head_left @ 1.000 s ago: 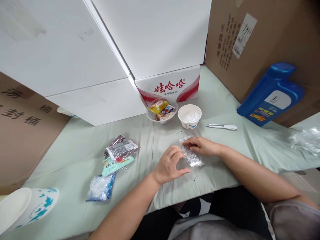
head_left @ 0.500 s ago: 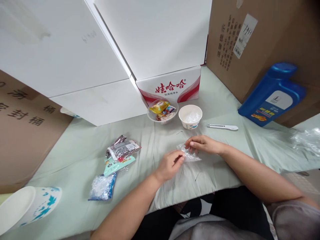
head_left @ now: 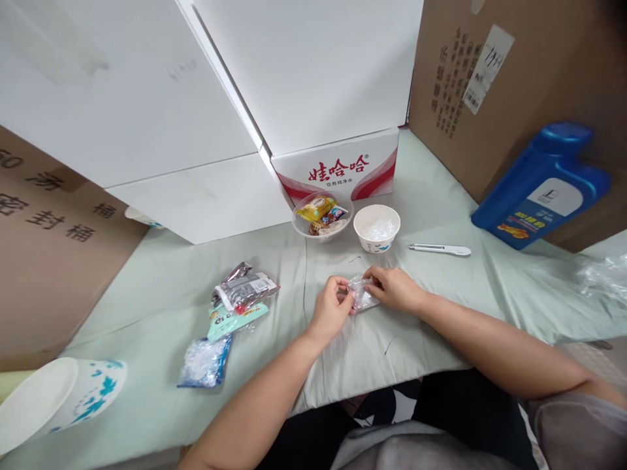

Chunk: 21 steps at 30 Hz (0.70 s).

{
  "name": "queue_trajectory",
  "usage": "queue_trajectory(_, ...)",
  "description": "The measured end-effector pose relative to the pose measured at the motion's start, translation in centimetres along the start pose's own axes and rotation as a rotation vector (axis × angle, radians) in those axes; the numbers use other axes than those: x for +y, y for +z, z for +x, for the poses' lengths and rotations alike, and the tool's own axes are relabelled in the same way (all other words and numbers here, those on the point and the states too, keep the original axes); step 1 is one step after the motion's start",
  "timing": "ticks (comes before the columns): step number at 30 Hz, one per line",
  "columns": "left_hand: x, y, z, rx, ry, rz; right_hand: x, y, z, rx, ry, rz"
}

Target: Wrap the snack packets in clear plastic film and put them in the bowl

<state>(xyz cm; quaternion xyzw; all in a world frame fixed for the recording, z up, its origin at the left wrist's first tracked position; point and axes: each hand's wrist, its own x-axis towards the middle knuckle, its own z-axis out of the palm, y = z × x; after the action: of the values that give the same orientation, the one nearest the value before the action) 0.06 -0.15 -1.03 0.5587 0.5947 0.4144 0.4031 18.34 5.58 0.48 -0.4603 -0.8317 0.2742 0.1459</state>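
Note:
A small clear plastic packet (head_left: 362,293) is held just above the pale green cloth (head_left: 441,307) between both hands. My left hand (head_left: 332,308) pinches its left end, fingers closed. My right hand (head_left: 394,288) grips its right end, fingers curled over it. What is inside the packet is too small to make out. Behind the hands stand a white paper bowl (head_left: 376,228) with clear wrapping in it and a clear bowl (head_left: 322,218) of wrapped snacks.
Snack packets (head_left: 242,292) and a clear-blue bag (head_left: 204,361) lie at left. A white utility knife (head_left: 439,249) and a blue jug (head_left: 543,187) are at right. White boxes (head_left: 196,117) and cardboard boxes (head_left: 490,78) wall the back. A white-blue paper bowl (head_left: 59,398) lies at the near left.
The packet lay flat under my right fingers a second ago. Both hands have closed on it, folding it smaller and lifting it slightly toward the bowls.

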Motion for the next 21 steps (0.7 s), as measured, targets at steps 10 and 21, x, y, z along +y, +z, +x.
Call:
queue_trajectory(10, 0.3, -0.4, 0.0, -0.220, 0.735, 0.749, 0.0, 0.4, 0.0, 0.022, 0.034, -0.103)
queue_trajectory(21, 0.1, -0.4, -0.1, -0.272, 0.634, 0.783, 1.4, -1.1, -0.1, 0.058, -0.466, -0.086)
